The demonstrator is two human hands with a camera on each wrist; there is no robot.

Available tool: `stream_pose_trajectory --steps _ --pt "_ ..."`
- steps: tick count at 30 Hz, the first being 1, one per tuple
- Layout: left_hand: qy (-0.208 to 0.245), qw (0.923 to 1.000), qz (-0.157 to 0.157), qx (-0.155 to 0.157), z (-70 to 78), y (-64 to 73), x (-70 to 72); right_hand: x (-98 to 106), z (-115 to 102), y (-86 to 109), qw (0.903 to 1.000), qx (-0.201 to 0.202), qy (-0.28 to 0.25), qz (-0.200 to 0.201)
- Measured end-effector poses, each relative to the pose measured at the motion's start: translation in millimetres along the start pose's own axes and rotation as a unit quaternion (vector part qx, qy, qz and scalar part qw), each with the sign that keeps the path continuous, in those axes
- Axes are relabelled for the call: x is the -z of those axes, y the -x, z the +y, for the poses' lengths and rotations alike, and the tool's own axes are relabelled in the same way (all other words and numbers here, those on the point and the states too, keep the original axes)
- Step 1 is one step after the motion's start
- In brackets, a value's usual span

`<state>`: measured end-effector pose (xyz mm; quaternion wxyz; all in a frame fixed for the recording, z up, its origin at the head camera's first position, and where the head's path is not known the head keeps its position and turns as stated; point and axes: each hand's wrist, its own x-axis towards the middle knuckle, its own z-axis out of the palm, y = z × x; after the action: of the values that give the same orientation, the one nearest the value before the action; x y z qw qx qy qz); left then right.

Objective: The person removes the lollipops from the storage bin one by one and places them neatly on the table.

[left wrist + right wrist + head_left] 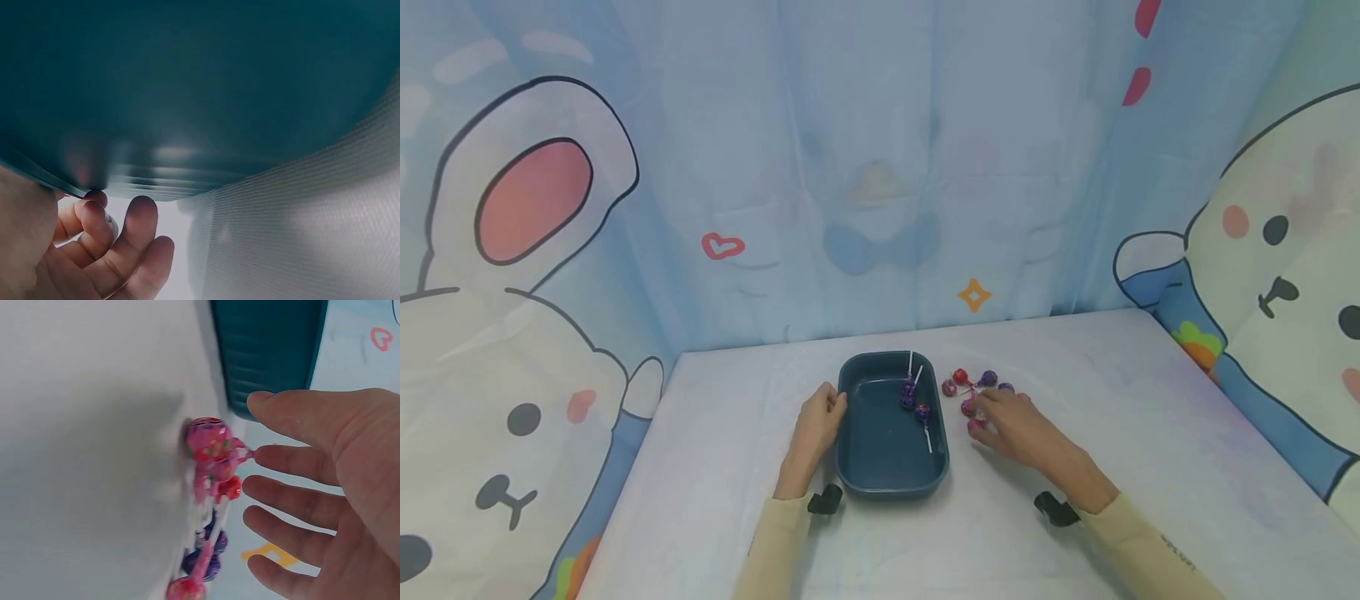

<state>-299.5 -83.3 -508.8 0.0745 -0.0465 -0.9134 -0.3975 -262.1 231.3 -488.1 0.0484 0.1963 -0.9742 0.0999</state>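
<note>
A dark teal rectangular tray (887,475) stands on the table, with purple-wrapped lollipops (908,395) lying along its right side. At the tray's left rim, my left hand (814,425) grips the edge with curled fingertips. In the left wrist view those fingers (140,225) meet the rim from outside. To the right of the tray lies a loose cluster of pink, red and purple lollipops (960,377). Over its near side reaches my right hand (1018,427). In the right wrist view its fingers (294,494) are extended beside a pink lollipop (209,439), apart from each other, gripping nothing.
A white cloth covers the table (722,500). Behind it hangs a pale blue curtain (865,125) printed with cartoon animals, which also runs along both sides. A dark wrist camera (825,499) sits by the left wrist and another wrist camera (1056,509) by the right.
</note>
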Motion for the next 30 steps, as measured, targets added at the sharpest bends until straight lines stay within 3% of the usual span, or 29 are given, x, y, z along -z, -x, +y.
stream_pose_trajectory --steps 11,18,30 --pt "0.003 1.0000 -0.003 0.001 2.1 1.1 2.6 14 -13 -13.2 0.9990 -0.002 -0.021 0.038" --pt "0.000 0.9999 -0.005 0.009 2.8 0.7 1.2 22 -25 -24.2 0.9993 -0.023 -0.019 0.023" --pt "-0.001 0.9999 -0.005 0.012 1.2 -0.1 0.2 23 -32 -42.2 0.9977 0.056 0.002 0.038"
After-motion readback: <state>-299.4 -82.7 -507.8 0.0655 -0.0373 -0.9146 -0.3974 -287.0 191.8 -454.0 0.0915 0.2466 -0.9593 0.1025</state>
